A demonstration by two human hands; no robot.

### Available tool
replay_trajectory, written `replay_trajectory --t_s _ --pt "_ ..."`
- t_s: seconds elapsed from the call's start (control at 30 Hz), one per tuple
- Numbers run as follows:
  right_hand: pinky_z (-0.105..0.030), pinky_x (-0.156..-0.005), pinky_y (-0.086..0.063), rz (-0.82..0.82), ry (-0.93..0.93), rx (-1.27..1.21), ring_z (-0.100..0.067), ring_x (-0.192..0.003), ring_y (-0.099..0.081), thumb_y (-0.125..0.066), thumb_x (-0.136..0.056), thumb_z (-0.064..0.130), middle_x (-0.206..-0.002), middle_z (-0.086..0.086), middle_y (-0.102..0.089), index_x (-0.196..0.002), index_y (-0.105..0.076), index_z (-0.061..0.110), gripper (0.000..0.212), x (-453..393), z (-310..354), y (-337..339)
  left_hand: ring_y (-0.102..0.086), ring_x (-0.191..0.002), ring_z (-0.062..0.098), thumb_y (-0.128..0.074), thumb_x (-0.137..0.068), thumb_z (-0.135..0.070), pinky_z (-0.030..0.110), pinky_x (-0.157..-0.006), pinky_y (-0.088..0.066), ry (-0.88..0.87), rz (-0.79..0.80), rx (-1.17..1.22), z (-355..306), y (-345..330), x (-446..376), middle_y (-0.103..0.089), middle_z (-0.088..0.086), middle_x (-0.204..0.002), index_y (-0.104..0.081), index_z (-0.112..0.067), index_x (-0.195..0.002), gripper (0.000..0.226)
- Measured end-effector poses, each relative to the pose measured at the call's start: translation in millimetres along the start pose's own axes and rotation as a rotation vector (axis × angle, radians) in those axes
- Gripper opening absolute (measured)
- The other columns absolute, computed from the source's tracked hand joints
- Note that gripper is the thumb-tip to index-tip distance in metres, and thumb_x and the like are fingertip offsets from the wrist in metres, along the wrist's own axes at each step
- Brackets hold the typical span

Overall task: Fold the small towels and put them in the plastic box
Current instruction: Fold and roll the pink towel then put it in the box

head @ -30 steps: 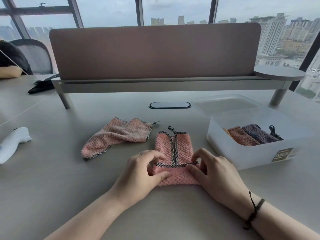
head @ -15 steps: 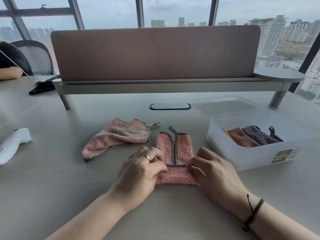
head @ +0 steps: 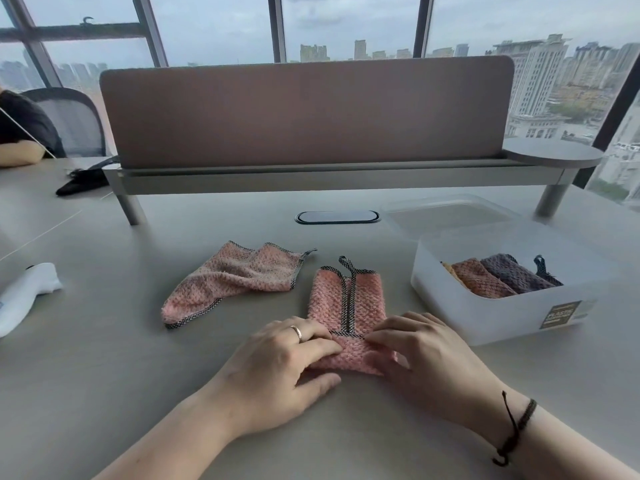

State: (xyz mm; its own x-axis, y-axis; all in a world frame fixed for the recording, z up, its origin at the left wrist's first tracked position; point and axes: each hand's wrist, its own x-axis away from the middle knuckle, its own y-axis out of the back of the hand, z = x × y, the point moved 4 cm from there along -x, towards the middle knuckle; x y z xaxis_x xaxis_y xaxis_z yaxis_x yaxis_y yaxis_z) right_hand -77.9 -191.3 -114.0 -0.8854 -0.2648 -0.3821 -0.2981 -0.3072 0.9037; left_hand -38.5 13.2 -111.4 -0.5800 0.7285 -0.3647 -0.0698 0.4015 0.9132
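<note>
- Now, from the head view, I see both hands low in the middle of the table, working on one pink towel.
- That pink towel lies flat as a narrow strip, its two dark-trimmed edges meeting along the centre and a dark hanging loop sticking out at the far end.
- Its near end is turned up and over toward the far end, and both hands sit on that turned part.
- My left hand has its fingers curled over the left side of the fold, thumb on the table beneath it; its grip is closed on the cloth. A ring shows on one finger.
- My right hand pinches the right side of the same fold with bent fingertips, so that grip also holds the pink towel. A dark cord bracelet circles the wrist.
- A second pink towel lies crumpled and unfolded just left of the first, apart from both hands.
- To the right stands the plastic box, translucent white and open, with a label on its near wall.
- Inside it are folded towels, orange and purple, lying side by side.
- Behind the box lies its clear lid, flat on the table.
- A white handheld device rests at the left edge.
- A desk divider stands across the far side, with windows beyond.
</note>
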Motion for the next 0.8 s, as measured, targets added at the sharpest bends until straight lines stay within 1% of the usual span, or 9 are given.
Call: replay_trajectory --t_s 0.1,0.17,0.3,0.43,0.53,0.6,0.67,0.73,0.8 --pt "-0.026 -0.087 -0.049 0.052 -0.011 0.049 -0.002 -0.103 -0.059 -0.041 -0.080 0.083 -0.110 0.025 -0.065 -0.114 -0.069 0.038 0.064 1 3 3 -0.056 -0.115 0.005 -0.055 -0.086 -0.064 0.031 -0.095 -0.051 0.032 0.022 -0.004 1 -2 0 -0.059 -0.018 -0.124 -0.063 -0.035 -0.123 0.047" --pt "-0.027 -0.091 -0.047 0.085 -0.014 0.059 -0.001 -0.108 -0.056 -0.041 -0.076 0.087 -0.115 0.026 -0.063 -0.120 -0.067 0.037 0.072 2 4 3 -0.056 -0.116 0.005 -0.055 -0.087 -0.062 0.031 -0.096 -0.051 0.040 0.005 -0.003 2 -2 0 -0.059 -0.018 -0.124 -0.063 -0.036 -0.123 0.045" --pt "-0.030 -0.090 -0.052 0.023 -0.008 0.068 -0.005 -0.108 -0.062 -0.045 -0.088 0.067 -0.117 0.024 -0.067 -0.116 -0.069 0.038 0.047 2 4 3 -0.056 -0.114 0.002 -0.056 -0.087 -0.058 0.026 -0.096 -0.049 0.056 -0.024 -0.004 3 0 -1 -0.059 -0.019 -0.122 -0.064 -0.035 -0.123 0.043" --pt "-0.030 -0.094 -0.051 0.042 -0.004 0.032 -0.003 -0.116 -0.060 -0.032 -0.099 0.056 -0.123 0.027 -0.065 -0.122 -0.065 0.040 0.043 3 2 3 -0.056 -0.114 0.003 -0.057 -0.087 -0.056 0.023 -0.098 -0.046 0.069 -0.042 -0.007 5 -1 -1 -0.060 -0.019 -0.122 -0.063 -0.036 -0.123 0.043" --pt "-0.027 -0.101 -0.046 0.045 -0.009 0.028 0.002 -0.122 -0.055 -0.028 -0.102 0.055 -0.126 0.032 -0.060 -0.125 -0.060 0.043 0.041 2 -1 3 -0.056 -0.114 0.003 -0.057 -0.087 -0.053 0.024 -0.098 -0.047 0.079 -0.052 -0.013 6 -2 -3 -0.060 -0.018 -0.121 -0.062 -0.037 -0.125 0.042" --pt "-0.024 -0.101 -0.045 0.035 -0.024 0.022 0.004 -0.121 -0.054 -0.028 -0.102 0.053 -0.123 0.032 -0.062 -0.124 -0.060 0.043 0.040 2 -2 4 -0.057 -0.112 0.004 -0.056 -0.086 -0.050 0.025 -0.098 -0.047 0.089 -0.071 -0.016 7 -1 -5 -0.061 -0.018 -0.119 -0.063 -0.037 -0.124 0.040" --pt "-0.021 -0.096 -0.045 0.005 -0.048 -0.004 0.003 -0.115 -0.056 -0.031 -0.101 0.052 -0.117 0.027 -0.067 -0.122 -0.062 0.041 0.039 2 -3 6 -0.059 -0.111 0.005 -0.056 -0.086 -0.040 0.027 -0.096 -0.049 0.099 -0.096 -0.003 10 -2 -7 -0.063 -0.017 -0.116 -0.065 -0.034 -0.121 0.036" --pt "-0.020 -0.095 -0.045 0.011 -0.063 -0.031 0.001 -0.112 -0.057 -0.032 -0.100 0.054 -0.117 0.023 -0.068 -0.123 -0.062 0.040 0.040 1 -3 8 -0.060 -0.110 0.006 -0.055 -0.085 -0.026 0.030 -0.094 -0.050 0.114 -0.122 0.046 15 -3 -9 -0.065 -0.015 -0.113 -0.067 -0.029 -0.116 0.033" --pt "-0.019 -0.095 -0.043 0.018 -0.062 -0.033 -0.001 -0.113 -0.058 -0.038 -0.094 0.065 -0.118 0.022 -0.068 -0.125 -0.061 0.041 0.046 1 -2 9 -0.062 -0.106 0.007 -0.057 -0.085 -0.017 0.032 -0.090 -0.052 0.146 -0.143 0.124 21 -5 -9 -0.067 -0.015 -0.108 -0.067 -0.026 -0.111 0.029"
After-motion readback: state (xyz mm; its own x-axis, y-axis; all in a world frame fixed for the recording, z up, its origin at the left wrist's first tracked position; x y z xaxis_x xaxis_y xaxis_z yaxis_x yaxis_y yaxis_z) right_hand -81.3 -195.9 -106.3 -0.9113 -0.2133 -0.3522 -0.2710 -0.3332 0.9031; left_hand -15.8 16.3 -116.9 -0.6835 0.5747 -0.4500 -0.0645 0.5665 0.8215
